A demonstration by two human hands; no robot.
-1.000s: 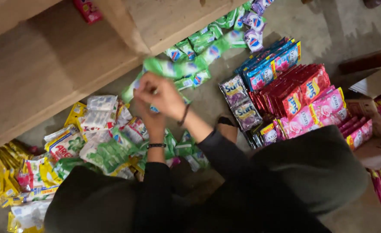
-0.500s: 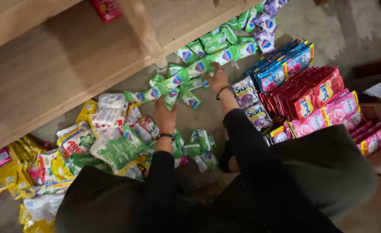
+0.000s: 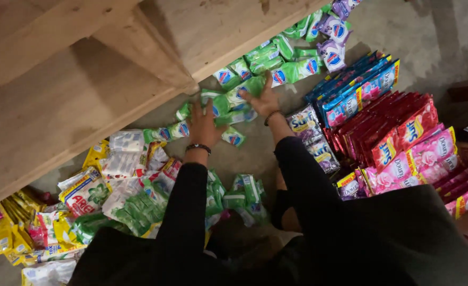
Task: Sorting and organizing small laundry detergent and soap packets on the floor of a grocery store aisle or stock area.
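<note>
Both hands have moved forward since the earlier frame, the left hand (image 3: pixel 203 127) and right hand (image 3: pixel 266 99) now pressing flat, fingers spread and gripping nothing, on the green sachets (image 3: pixel 234 98) strung across the floor (image 3: pixel 435 37) beside the wooden shelf's edge (image 3: pixel 154 47).

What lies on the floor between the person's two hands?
In the head view, green sachets with blue-and-red round logos fill the gap between the left hand and right hand; both hands rest on that strip, with bare concrete floor just below.
</note>
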